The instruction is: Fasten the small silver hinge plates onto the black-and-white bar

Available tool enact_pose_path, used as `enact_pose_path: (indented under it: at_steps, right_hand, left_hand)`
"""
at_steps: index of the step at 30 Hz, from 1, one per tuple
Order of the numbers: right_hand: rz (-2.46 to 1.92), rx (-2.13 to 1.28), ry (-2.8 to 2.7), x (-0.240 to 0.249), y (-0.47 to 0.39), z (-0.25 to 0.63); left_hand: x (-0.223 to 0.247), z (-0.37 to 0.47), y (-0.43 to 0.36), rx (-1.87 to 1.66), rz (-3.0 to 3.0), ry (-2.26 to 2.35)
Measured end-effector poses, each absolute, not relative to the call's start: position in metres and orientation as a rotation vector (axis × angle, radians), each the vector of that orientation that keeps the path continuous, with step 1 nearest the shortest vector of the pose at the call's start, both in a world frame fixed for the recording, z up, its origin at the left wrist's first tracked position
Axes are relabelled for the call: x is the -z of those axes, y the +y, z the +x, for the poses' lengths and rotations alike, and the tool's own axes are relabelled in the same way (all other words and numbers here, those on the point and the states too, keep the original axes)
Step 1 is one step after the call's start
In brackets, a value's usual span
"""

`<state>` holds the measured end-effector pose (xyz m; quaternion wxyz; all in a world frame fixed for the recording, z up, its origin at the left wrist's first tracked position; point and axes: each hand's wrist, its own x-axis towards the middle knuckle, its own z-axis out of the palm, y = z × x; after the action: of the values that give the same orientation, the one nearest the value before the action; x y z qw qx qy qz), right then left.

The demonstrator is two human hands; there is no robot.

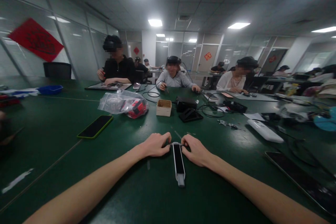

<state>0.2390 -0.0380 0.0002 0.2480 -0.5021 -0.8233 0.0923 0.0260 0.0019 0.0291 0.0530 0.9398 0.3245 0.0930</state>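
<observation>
A long, narrow device [179, 161] with a black face, a white rim and a grey near end lies on the green table between my hands. A thin grey piece [172, 144] shows at both sides of its far end. My left hand [156, 144] is closed in a pinch at the left side of this piece. On the right side, my right hand [196, 149] pinches in the same way, thumb toward the device. The fingertips partly hide what they grip, and the exact kind of device is unclear.
A green-edged phone [95, 126] lies to the left. Beyond my hands are a plastic bag [118, 102], a small box [163, 108] and a black stand [190, 115]. A white case [265, 130] and a dark tablet [301, 182] lie right. Several people sit across the table.
</observation>
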Motion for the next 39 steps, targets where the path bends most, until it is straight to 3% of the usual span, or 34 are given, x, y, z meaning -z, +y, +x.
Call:
enact_pose_path:
  at_steps: [21, 27, 33, 39]
  right_hand:
    - [-1.345, -0.325, -2.247, -0.006, -0.042, 0.241]
    - [-1.350, -0.210, -2.244, -0.002, -0.032, 0.246]
    - [-1.970, 0.194, -1.741, 0.009, 0.025, 0.336]
    - [-2.393, 0.163, -1.225, 0.021, 0.053, 0.462]
  left_hand:
    - [-0.024, 0.027, 0.006, -0.293, 2.845, 0.983]
    - [-0.024, 0.026, 0.007, -0.291, 2.843, 0.971]
    - [-0.024, 0.026, 0.007, -0.309, 2.866, 0.980]
    - [-0.022, 0.025, 0.008, -0.354, 2.870, 0.915]
